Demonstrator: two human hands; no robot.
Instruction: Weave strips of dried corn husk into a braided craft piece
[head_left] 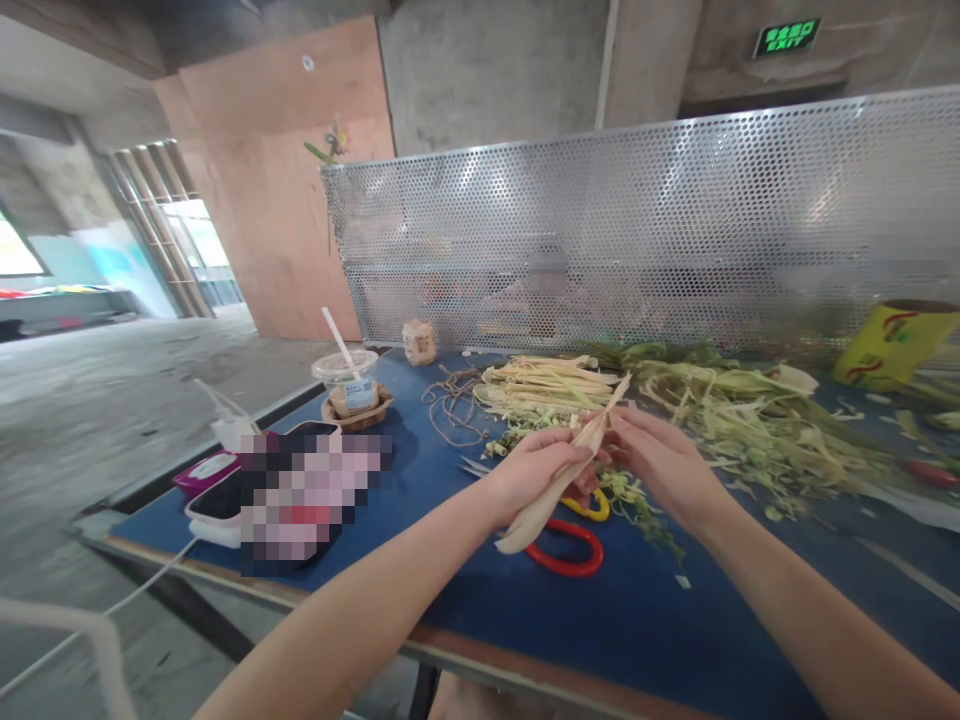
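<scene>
A pale, dry corn husk (pixel 551 493) slants across the middle of the head view, its wide end toward me and its thin tip pointing up and away. My left hand (pixel 534 468) is closed around its middle. Near the tip, the fingers of my right hand (pixel 664 455) pinch the husk, partly hidden behind it. Below both hands, scissors with a red handle loop (pixel 574 570) lie on the blue table (pixel 480 620). A yellow handle loop (pixel 589 508) shows beside the red one. Beyond my hands rests a pile of husk strips (pixel 544 378).
Loose green husks and scraps (pixel 757 420) spread to the right, near a yellow roll (pixel 892 345). Brown twine (pixel 454 405) lies left of the pile. A lidded drink cup (pixel 351 385) and a phone (pixel 221 500) stand left. A perforated metal screen (pixel 600 220) borders the back.
</scene>
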